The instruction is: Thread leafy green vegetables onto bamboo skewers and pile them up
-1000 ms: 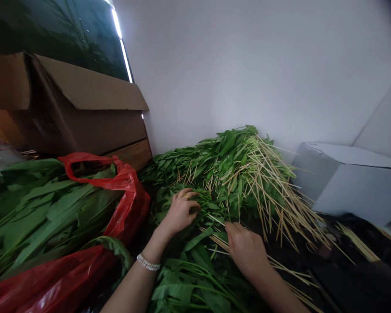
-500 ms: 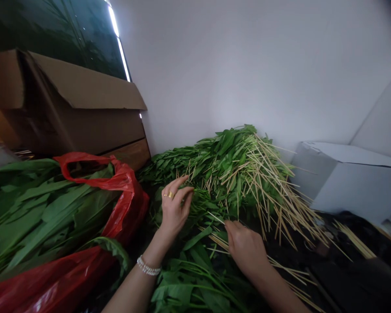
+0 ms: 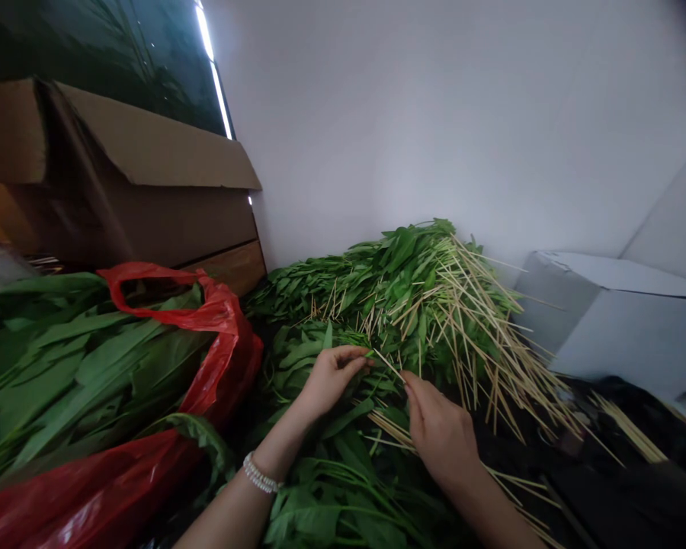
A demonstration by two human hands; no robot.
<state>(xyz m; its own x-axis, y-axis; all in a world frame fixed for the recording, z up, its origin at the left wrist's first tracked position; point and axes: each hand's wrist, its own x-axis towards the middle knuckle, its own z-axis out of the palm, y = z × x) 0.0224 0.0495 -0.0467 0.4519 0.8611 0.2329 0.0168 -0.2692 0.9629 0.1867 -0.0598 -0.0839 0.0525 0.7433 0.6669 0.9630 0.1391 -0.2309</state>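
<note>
My right hand [image 3: 441, 427] is closed around a thin bamboo skewer [image 3: 389, 364], which points up and left. Opposite it, my left hand [image 3: 334, 375], with a beaded bracelet at the wrist, pinches the stem end of a green leafy vegetable [image 3: 370, 353] right by the skewer's tip. Whether the tip has entered the stem I cannot tell. Under and in front of my hands lie loose leafy greens [image 3: 331, 496], with several bare skewers [image 3: 392, 431] among them. Behind is a heap of greens on skewers [image 3: 411, 267], their sticks fanning out to the right.
To the left, a red plastic bag [image 3: 229, 335] holds large green leaves [image 3: 91, 366]. A cardboard box [image 3: 165, 221] with raised flaps stands behind it. A white box [image 3: 623, 328] is at the right, near a bundle of skewers [image 3: 632, 431] on black material. A pale wall [image 3: 423, 114] rises behind the heap.
My left hand has come down and right from above the greens, its fingers closing on a stem at the skewer tip. My right hand has shifted slightly right, still holding the skewer.
</note>
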